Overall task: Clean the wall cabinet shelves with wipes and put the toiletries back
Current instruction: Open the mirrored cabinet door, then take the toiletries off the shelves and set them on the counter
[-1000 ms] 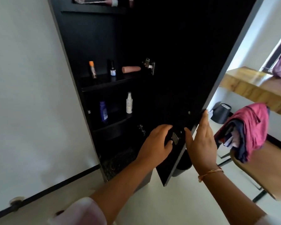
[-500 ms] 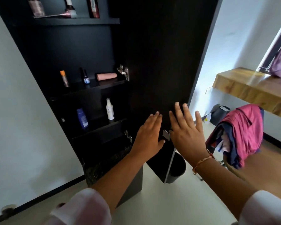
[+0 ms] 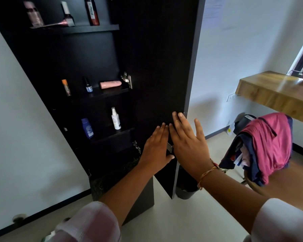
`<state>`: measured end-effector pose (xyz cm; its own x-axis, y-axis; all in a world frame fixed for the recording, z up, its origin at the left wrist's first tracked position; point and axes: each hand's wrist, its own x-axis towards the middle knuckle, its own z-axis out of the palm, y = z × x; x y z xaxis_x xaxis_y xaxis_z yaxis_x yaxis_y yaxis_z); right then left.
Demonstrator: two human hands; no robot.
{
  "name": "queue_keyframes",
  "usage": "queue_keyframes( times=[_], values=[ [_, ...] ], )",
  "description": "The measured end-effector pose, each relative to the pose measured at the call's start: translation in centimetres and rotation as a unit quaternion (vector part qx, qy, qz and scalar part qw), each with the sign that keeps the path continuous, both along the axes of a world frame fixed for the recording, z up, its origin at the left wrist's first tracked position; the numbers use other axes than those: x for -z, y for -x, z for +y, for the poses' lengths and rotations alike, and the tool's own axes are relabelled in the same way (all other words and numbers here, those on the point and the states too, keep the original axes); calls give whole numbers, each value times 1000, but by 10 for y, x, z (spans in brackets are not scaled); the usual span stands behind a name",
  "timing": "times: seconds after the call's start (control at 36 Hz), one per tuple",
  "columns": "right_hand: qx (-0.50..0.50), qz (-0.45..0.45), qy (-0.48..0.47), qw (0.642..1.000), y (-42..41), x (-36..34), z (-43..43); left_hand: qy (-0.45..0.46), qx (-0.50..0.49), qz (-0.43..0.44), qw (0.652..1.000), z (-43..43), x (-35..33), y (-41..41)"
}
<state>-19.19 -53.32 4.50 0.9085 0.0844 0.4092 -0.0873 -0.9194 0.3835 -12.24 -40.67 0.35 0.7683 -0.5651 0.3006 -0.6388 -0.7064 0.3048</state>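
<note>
Cabinet door (image 3: pixel 161 67) stands open, long axis upright; left hand (image 3: pixel 156 147) and right hand (image 3: pixel 187 145) press it, fingers (image 3: pixel 176 121) straight, holding nothing; shelves (image 3: pixel 110 90) lie left, nearest the left hand.

A wooden ledge (image 3: pixel 276 95) juts from the right wall. Below it, a chair (image 3: pixel 280 182) carries draped clothes (image 3: pixel 269 144) — pink over navy. A black bin (image 3: pixel 186 190) stands on the pale floor.

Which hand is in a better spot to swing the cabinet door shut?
Probably the right hand: its straight fingers reach the free edge of the cabinet door, farthest from the hinge. The left hand lies flat further in, nearer that hinge side.
</note>
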Motion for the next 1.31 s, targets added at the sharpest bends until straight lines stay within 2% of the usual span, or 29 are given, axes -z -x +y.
queue_keyframes(
  times=[0.17,0.31,0.42,0.64,0.81,0.94,1.06,1.19,1.31],
  values=[
    [-23,-8,-78,997,2,5,20,14,-25,-9,1000,16,10,-3],
    [-60,-10,-108,992,-9,16,38,11,-66,-7,998,42,20,-10],
    [-104,1,-149,983,-24,29,56,21,-117,7,993,66,29,-18],
    [-119,51,-239,962,-77,43,95,83,-222,25,971,115,39,-47],
    [-121,85,-371,917,-129,52,126,172,-286,56,941,147,45,-83],
    [-93,130,-499,852,-182,56,151,260,-316,54,911,174,48,-123],
    [-81,128,-560,814,-225,54,167,304,-346,65,885,196,53,-160],
    [-53,100,-602,790,-281,64,181,344,-379,73,856,219,59,-207],
    [-38,81,-610,787,-318,75,187,360,-382,92,846,233,65,-238]
  ],
)
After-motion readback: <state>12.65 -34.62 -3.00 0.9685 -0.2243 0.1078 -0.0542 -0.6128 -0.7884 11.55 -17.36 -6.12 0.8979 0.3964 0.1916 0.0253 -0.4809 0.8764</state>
